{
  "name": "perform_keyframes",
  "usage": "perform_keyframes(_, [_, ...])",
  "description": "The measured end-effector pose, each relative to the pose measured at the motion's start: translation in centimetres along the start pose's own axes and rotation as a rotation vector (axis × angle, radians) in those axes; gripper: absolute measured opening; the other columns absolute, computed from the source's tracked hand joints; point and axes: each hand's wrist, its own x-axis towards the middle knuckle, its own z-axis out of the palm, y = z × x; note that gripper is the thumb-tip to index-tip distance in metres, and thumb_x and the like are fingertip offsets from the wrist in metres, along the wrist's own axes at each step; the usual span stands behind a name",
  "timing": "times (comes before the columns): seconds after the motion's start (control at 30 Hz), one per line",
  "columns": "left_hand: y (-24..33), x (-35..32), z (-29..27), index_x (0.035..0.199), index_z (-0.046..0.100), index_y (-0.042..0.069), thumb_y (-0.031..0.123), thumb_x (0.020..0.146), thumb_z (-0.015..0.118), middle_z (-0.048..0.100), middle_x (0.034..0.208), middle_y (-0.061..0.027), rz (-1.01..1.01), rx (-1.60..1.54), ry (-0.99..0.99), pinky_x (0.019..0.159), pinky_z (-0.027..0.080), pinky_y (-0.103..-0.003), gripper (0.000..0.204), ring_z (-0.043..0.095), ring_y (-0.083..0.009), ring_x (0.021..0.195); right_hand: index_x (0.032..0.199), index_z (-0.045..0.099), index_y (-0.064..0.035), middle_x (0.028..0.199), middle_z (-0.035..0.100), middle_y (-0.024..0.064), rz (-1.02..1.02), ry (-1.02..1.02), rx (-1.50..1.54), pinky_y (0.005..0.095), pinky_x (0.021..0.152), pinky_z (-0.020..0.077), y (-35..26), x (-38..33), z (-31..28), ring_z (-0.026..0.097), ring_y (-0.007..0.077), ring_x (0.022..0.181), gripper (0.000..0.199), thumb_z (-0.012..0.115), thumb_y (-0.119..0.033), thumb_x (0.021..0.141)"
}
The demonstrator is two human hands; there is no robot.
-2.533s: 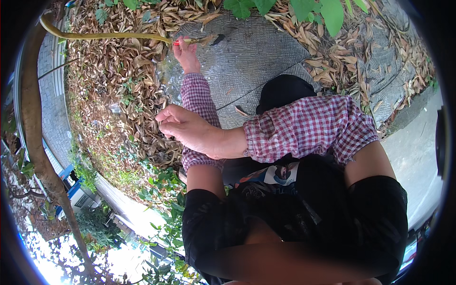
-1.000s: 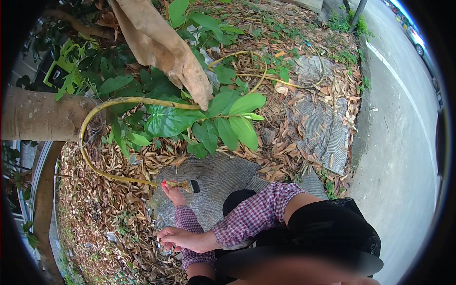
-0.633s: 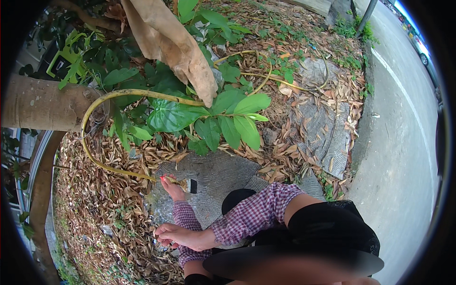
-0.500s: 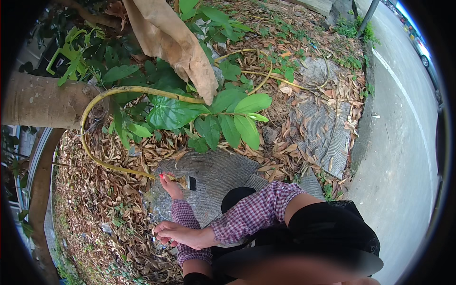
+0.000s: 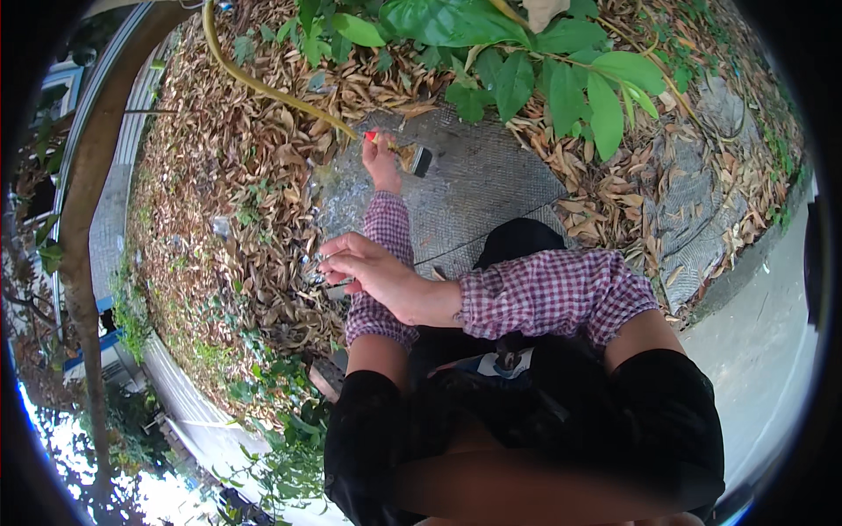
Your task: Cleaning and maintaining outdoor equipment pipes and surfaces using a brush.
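My left hand is closed around a flat paintbrush with dark bristles and a yellowish band. A red bit, seemingly the handle's end, shows at my fingers. Below the brush lies a grey ridged slab. My right hand crosses above my left forearm, its fingers loosely bent and apart, with nothing visible in them. Checked sleeve covers wrap both forearms. A yellow hose runs down from the upper left and reaches close beside my left hand.
Dry fallen leaves cover the ground around the slab. A green leafy plant overhangs its far side. More ridged pieces lie to the right, beside a paved road. A slanting trunk stands at the left.
The view has swung, so the slab and my hands appear higher and further right. The thick branch has mostly left the picture. The brush is still in my left hand; my right hand remains raised.
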Motion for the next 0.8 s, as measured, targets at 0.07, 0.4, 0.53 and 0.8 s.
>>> perform_keyframes(0.07, [-0.4,0.5,-0.1,0.105,0.049,0.009,0.013,0.086,0.046,0.056,0.082,0.001,-0.017,-0.011,0.003,0.051,0.033,-0.019,0.02,0.047,-0.0053,0.066,0.109,0.043,-0.0043,0.097,0.051,0.004,-0.005,0.015,-0.005,0.0214,0.07,0.0392,-0.6,-0.2,0.1,0.05,0.0098,0.085,0.027,0.042,-0.02,0.087])
perform_keyframes(0.4, [2.1,-1.0,-2.9,0.106,0.048,0.011,0.017,0.086,0.046,0.055,0.093,0.0004,-0.079,0.091,0.03,0.059,0.041,-0.022,0.021,0.048,-0.0069,0.075,0.108,0.043,-0.0054,0.098,0.051,0.003,0.023,-0.046,0.036,0.0226,0.071,0.0387,0.3,-0.6,0.5,0.05,0.0097,0.086,0.029,0.044,-0.024,0.086])
perform_keyframes(0.53, [2.5,-1.0,-2.5,0.108,0.048,0.012,0.015,0.085,0.046,0.055,0.094,0.0008,-0.064,0.115,-0.045,0.06,0.041,-0.022,0.023,0.048,-0.0071,0.076,0.108,0.043,-0.0054,0.095,0.05,0.0026,-0.014,-0.049,0.029,0.0225,0.071,0.0384,0.3,-0.4,0.7,0.049,0.0098,0.086,0.028,0.044,-0.023,0.086])
perform_keyframes(0.8, [3.2,-1.4,-1.7,0.103,0.05,0.011,0.017,0.085,0.047,0.054,0.095,-0.0003,-0.078,0.123,-0.085,0.062,0.04,-0.023,0.019,0.046,-0.0074,0.077,0.108,0.043,-0.0054,0.096,0.05,0.0034,0.042,-0.055,0.035,0.0233,0.071,0.0386,0.0,-0.1,0.9,0.048,0.0115,0.087,0.029,0.045,-0.023,0.085])
